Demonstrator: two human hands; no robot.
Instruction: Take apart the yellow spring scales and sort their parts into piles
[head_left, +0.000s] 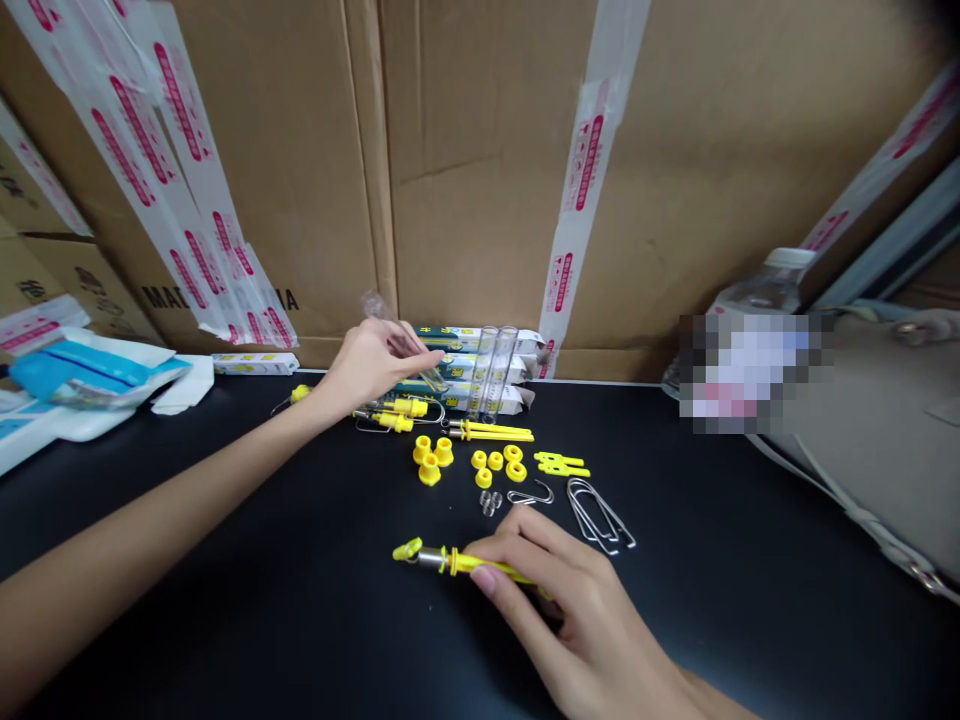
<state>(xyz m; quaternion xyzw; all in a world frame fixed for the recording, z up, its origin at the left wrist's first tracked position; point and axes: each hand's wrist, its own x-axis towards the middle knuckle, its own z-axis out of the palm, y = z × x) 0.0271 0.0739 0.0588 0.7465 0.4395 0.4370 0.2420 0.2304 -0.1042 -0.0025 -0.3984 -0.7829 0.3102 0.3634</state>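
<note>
Behind everything, sealed cardboard cartons [480, 170] stand as a wall beyond both grips, crossed by strips of white packing tape [585, 190] with red print too small to read. Left of the left hand, one carton carries black capitals, of which "MA" and "NA" can be read, with tape over the middle. A black tabletop [225, 520] runs under both hands. Well right of the right hand sit a beige bag [885, 450] and a plastic bottle [772, 280], and a blurred patch hides part of them. Well left of the left hand lies white-and-blue packaging [75, 385].

Just past the left hand's fingertips, 3 small boxes [480, 365] with green-and-yellow labels lie stacked, their print unreadable, with 2 clear tubes [487, 370] against them. Between the 2 hands lie yellow rods [491, 431], 3 larger yellow caps [429, 470], 5 smaller yellow rings [495, 460] and a wire hook [529, 494]. Large wire clips [600, 515] lie just beyond the right hand.

The left hand [375, 365] holds a clear tube [397, 335] in a narrow pinch, raised above the table. The right hand [562, 590] grips a yellow rod [457, 562] narrowly, its silver sleeve and yellow clip end sticking out past the fingertips.
</note>
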